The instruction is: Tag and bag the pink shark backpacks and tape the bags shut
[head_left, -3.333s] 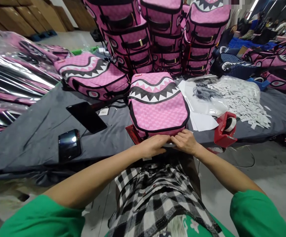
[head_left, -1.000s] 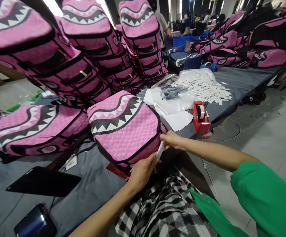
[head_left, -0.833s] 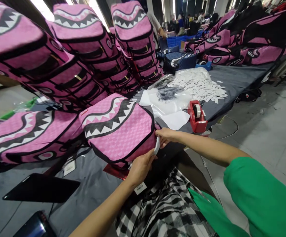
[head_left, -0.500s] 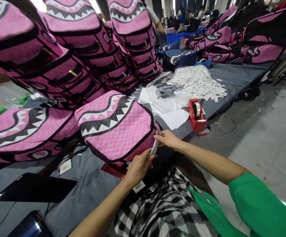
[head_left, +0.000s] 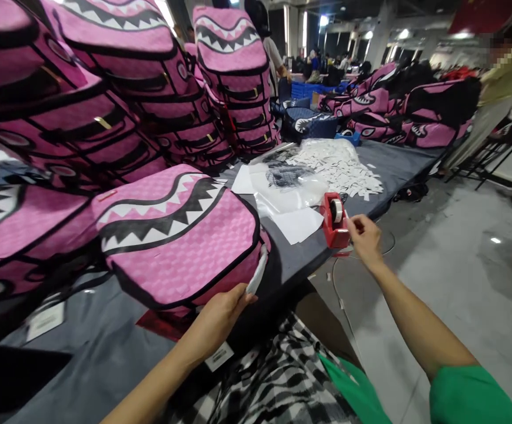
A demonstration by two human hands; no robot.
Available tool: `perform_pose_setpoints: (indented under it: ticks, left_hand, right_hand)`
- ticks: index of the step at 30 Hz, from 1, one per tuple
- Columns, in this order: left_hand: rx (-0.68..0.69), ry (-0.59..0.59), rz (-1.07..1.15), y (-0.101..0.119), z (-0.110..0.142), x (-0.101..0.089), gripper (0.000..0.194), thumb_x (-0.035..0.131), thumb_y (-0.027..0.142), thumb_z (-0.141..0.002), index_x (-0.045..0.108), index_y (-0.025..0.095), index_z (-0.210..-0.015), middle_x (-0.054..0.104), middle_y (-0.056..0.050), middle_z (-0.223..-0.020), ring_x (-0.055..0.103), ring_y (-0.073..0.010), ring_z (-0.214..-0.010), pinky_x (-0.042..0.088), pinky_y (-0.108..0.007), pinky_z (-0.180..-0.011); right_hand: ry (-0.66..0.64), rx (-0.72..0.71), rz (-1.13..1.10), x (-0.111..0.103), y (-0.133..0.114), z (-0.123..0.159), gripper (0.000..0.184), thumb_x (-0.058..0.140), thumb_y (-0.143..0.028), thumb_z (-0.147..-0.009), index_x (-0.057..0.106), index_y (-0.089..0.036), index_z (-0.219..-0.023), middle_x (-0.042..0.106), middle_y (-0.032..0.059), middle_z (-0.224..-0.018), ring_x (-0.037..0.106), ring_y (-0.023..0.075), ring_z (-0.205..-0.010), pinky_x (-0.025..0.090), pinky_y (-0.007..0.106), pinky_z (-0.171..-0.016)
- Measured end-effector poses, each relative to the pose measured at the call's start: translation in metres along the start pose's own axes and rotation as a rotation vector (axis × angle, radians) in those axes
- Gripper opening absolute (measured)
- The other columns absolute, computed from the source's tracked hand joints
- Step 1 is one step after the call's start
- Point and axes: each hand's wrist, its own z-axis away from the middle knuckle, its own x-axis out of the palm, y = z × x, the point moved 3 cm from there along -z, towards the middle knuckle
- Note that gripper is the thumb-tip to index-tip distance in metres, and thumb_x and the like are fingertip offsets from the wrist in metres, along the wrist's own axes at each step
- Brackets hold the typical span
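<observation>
A pink backpack (head_left: 180, 235) with a shark-mouth print lies flat on the grey table (head_left: 106, 347) in front of me. My left hand (head_left: 220, 315) presses on its near edge, fingers closed on a white strip (head_left: 257, 274) stuck along the bag's right corner. My right hand (head_left: 364, 238) is stretched out to a red tape dispenser (head_left: 334, 221) at the table's edge, with thumb and fingers pinched at its front end. What the pinch holds is too small to make out.
Tall stacks of pink backpacks (head_left: 128, 94) rise behind the bag. A clear plastic bag and white sheets (head_left: 289, 194) lie beside a heap of white paper tags (head_left: 335, 165). More backpacks (head_left: 397, 112) and a standing person (head_left: 498, 88) are at the far right.
My right hand has let go of the white strip and reached right to the tape dispenser. My left hand stays on the strip at the bag's edge. The view has swung right.
</observation>
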Motion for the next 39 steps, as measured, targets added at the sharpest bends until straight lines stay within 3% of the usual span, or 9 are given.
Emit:
perform_pose_setpoints:
  ticks: [3,7,14,17,20,24,28,32,39]
  left_hand:
    - [-0.004,0.018,-0.201,0.001,0.0,0.001,0.026,0.035,0.041,-0.095,0.056,0.026,-0.088,0.076,-0.004,-0.082,0.073,-0.0233,-0.078,0.044,-0.027,-0.066]
    - [-0.037,0.058,-0.378,0.001,0.002,0.004,0.024,0.033,0.033,-0.096,0.055,0.026,-0.092,0.066,0.001,-0.065,0.064,-0.0185,-0.058,0.035,-0.025,-0.057]
    - [-0.088,0.113,-0.302,0.002,0.007,0.006,0.029,0.033,0.037,-0.097,0.054,0.026,-0.081,0.052,0.006,-0.048,0.057,-0.0158,-0.049,0.032,-0.023,-0.054]
    - [-0.114,0.101,-0.24,0.004,0.007,0.004,0.035,0.03,0.042,-0.097,0.054,0.026,-0.077,0.053,0.005,-0.047,0.057,-0.0168,-0.049,0.034,-0.024,-0.054]
    - [-0.086,0.058,-0.164,0.005,0.006,0.003,0.039,0.029,0.046,-0.096,0.053,0.025,-0.073,0.059,0.003,-0.053,0.06,-0.0177,-0.053,0.039,-0.026,-0.057]
    - [-0.02,0.032,0.013,0.003,0.001,0.001,0.04,0.035,0.052,-0.093,0.056,0.024,-0.073,0.069,-0.002,-0.07,0.066,-0.0181,-0.066,0.047,-0.027,-0.067]
    - [-0.05,-0.016,0.246,-0.002,0.0,0.002,0.044,0.044,0.062,-0.09,0.055,0.022,-0.076,0.069,-0.003,-0.073,0.065,-0.0174,-0.063,0.05,-0.028,-0.064]
    - [-0.028,-0.023,0.276,-0.003,0.001,-0.001,0.042,0.046,0.058,-0.091,0.057,0.019,-0.078,0.068,-0.003,-0.073,0.063,-0.016,-0.06,0.049,-0.027,-0.062]
    - [-0.032,0.076,0.095,0.004,0.007,-0.002,0.042,0.076,0.055,-0.071,0.063,0.018,-0.088,0.067,0.002,-0.069,0.059,-0.0149,-0.061,0.042,-0.023,-0.056]
  right_hand:
    - [-0.004,0.197,0.02,-0.022,0.03,-0.02,0.026,0.061,-0.044,-0.083,0.065,-0.02,-0.075,0.065,0.0021,-0.073,0.057,0.0186,-0.075,0.043,0.026,-0.07]
    - [-0.07,0.296,-0.037,0.003,0.047,-0.029,0.041,0.062,-0.055,-0.078,0.066,-0.017,-0.066,0.062,0.0009,-0.058,0.056,0.0168,-0.064,0.041,0.025,-0.06]
    - [0.04,0.303,-0.103,0.018,0.027,-0.027,0.033,0.067,-0.051,-0.073,0.059,-0.02,-0.064,0.065,0.0039,-0.07,0.058,0.0192,-0.073,0.042,0.027,-0.065]
    - [0.076,0.256,-0.133,0.009,0.018,-0.007,0.024,0.065,-0.044,-0.078,0.057,-0.022,-0.071,0.065,0.003,-0.077,0.057,0.0186,-0.078,0.043,0.027,-0.07]
    - [0.097,0.361,-0.372,0.013,0.02,0.022,0.03,0.063,-0.049,-0.082,0.048,-0.024,-0.075,0.056,-0.002,-0.066,0.049,0.0144,-0.061,0.039,0.024,-0.057]
    - [0.004,0.523,-0.647,0.051,0.016,0.056,0.05,0.062,-0.063,-0.081,0.03,-0.026,-0.07,0.033,-0.0087,-0.056,0.03,0.01,-0.047,0.023,0.02,-0.043]
    - [-0.329,0.572,-0.843,0.106,-0.018,0.105,0.054,0.072,-0.067,-0.071,0.039,-0.025,-0.071,0.033,-0.0099,-0.053,0.026,0.0076,-0.044,0.021,0.019,-0.039]
    - [-0.643,0.443,-1.1,0.146,-0.053,0.158,0.052,0.074,-0.065,-0.074,0.044,-0.023,-0.075,0.037,-0.0114,-0.049,0.027,0.0058,-0.042,0.022,0.018,-0.04]
    - [-0.612,0.27,-1.038,0.177,-0.06,0.173,0.05,0.065,-0.069,-0.08,0.048,-0.023,-0.078,0.041,-0.0099,-0.053,0.035,0.0069,-0.044,0.028,0.02,-0.043]
